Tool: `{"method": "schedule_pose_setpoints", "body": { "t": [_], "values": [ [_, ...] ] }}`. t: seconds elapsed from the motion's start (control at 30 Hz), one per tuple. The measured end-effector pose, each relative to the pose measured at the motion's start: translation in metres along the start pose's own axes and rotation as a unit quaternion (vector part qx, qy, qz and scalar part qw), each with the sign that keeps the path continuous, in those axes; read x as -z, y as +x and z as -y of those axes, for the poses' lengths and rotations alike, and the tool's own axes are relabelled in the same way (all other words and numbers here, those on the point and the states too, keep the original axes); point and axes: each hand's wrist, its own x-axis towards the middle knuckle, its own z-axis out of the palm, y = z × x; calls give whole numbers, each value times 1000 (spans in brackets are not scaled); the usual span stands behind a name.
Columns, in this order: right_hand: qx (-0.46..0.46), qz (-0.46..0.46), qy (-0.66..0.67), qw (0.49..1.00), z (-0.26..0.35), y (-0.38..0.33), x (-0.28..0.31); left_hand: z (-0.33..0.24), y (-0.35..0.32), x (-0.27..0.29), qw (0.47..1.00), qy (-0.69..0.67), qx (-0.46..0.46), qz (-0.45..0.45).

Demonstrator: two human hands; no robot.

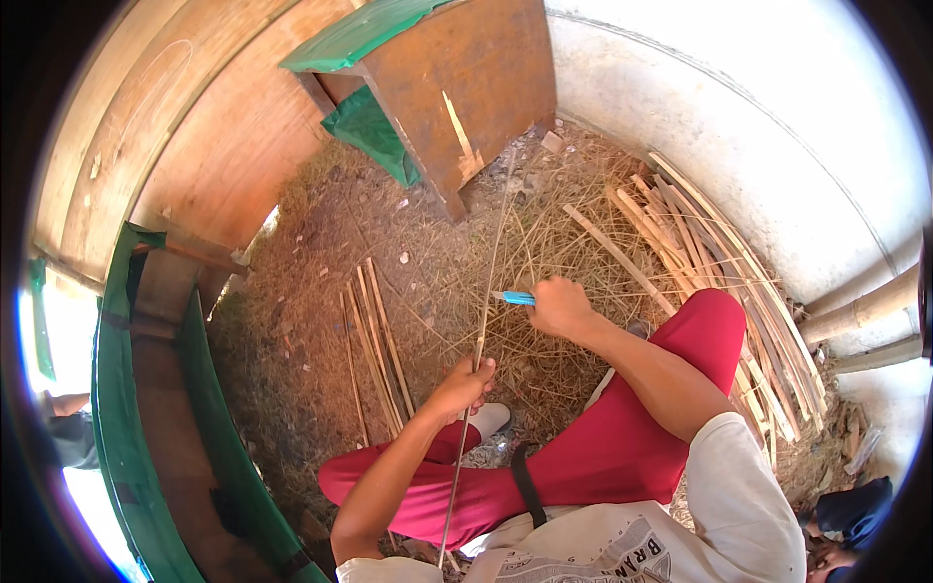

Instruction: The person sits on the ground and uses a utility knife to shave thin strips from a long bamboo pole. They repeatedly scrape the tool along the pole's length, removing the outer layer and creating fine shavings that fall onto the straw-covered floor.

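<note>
My left hand [463, 391] is closed around a long, thin bamboo strip [483, 325], which runs from my lap out over the ground ahead of me. In my right hand [562, 307] is a light blue utility knife [518, 298], pointing left. Its blade meets the strip, or lies just beside it, some way beyond my left hand; contact is hard to tell. My legs are folded on the ground in red trousers [603, 452], under both forearms.
Split bamboo strips [680, 233] are piled at right by the white wall [777, 126]; several more strips [374, 340] lie left. Thin shavings [539, 243] litter the soil. A wooden cabinet [476, 87] stands ahead, a green-covered bench [121, 389] at left. Parts of other people show at both edges.
</note>
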Motion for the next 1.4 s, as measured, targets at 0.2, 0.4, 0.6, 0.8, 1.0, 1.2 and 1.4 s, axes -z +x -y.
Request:
{"method": "schedule_pose_setpoints", "body": {
  "t": [0.2,0.4,0.6,0.8,1.0,1.2,1.4],
  "values": [
    [34,-33,-7,999,2,-2,-9,20,7,1,1000,8,-8,-30],
    [33,-39,-27,998,1,0,-15,24,5,-16,941,287,-116,-133],
    [18,-70,-66,995,-12,9,-38,34,-3,-27,939,292,-99,-156],
    [-4,-10,-111,994,-14,13,-43,42,-21,-32,932,310,-105,-154],
    [-60,7,-86,994,-28,20,-35,48,-55,-36,938,320,-85,-103],
    [-125,-11,-101,987,-60,34,-44,57,-100,-35,946,314,-40,-63],
    [-172,37,-118,977,-85,32,-40,91,-166,-14,961,276,11,-1]
  ]
}}
